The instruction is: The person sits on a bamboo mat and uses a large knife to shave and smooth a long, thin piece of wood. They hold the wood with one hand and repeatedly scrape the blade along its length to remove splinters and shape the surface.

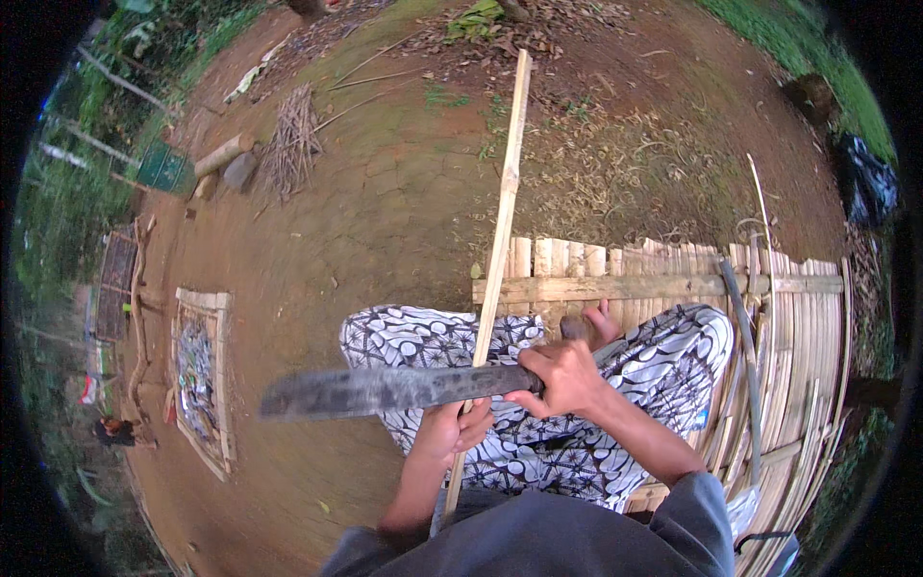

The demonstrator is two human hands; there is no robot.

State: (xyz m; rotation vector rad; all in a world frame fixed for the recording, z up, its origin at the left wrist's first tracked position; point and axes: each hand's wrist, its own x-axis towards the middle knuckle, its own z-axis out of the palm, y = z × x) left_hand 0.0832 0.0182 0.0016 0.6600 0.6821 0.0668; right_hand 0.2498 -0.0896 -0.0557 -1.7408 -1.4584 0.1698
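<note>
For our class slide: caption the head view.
Right hand holds a machete against a bamboo strip gripped by left hand.

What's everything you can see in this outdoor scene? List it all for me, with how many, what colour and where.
Bamboo strip: one, pale yellow, long, running from the lap up across the ground.
Machete: one, dark grey blade, pointing left, lying across the strip.
Bamboo slat platform: one, tan, at right under the person.
Twig bundle: one, brown, upper left on the dirt.
Log: one, pale, beside the twigs.
Framed panel: one, wooden edge, at left on the ground.
Patterned cloth: black and white, over the legs.
Left hand: grips the strip's lower part.
Right hand: grips the machete handle.
</note>
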